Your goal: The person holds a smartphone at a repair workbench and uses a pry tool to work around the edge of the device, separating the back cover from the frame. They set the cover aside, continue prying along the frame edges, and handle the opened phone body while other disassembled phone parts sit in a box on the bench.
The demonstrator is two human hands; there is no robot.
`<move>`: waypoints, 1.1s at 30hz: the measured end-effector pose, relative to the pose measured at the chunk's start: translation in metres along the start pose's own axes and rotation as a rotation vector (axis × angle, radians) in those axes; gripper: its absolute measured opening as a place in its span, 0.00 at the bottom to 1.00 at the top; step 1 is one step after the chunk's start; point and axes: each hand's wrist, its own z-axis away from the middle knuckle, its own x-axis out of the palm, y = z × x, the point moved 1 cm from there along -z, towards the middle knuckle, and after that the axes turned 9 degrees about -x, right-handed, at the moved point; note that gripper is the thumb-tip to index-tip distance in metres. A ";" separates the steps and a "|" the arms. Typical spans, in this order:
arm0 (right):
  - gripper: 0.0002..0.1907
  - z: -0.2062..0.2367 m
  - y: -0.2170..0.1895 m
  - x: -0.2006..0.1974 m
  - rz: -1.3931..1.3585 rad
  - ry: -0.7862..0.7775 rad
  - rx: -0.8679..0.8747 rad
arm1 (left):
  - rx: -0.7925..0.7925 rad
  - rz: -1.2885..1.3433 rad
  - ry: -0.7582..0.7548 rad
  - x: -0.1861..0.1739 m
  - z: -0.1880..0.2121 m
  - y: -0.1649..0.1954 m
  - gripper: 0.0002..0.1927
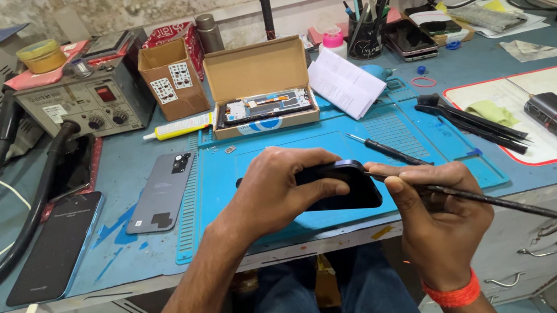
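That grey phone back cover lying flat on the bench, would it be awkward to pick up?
Probably. The grey back cover looks thin and lies flat on the bench top, so fingers would likely need to catch an edge. It seems light and slightly bendy. Its smooth surface may slide if pushed.

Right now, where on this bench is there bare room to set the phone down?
The blue mat lies bare between the open cardboard box and the left hand. A smaller strip sits beside the grey back cover. Crowded: the far edge around the pen cup.
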 end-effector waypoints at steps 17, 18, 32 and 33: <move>0.04 -0.021 -0.009 0.016 0.136 0.046 -0.135 | 0.126 -0.269 0.088 0.032 0.006 -0.002 0.15; 0.06 -0.032 -0.010 0.005 0.072 0.142 -0.157 | 0.137 -0.199 0.147 0.029 0.003 -0.003 0.16; 0.09 -0.039 0.006 -0.042 -0.168 0.234 0.067 | 0.081 -0.342 0.049 0.033 -0.006 -0.011 0.16; 0.09 -0.038 0.008 -0.042 -0.173 0.231 0.067 | 0.077 -0.347 0.046 0.034 -0.005 -0.012 0.16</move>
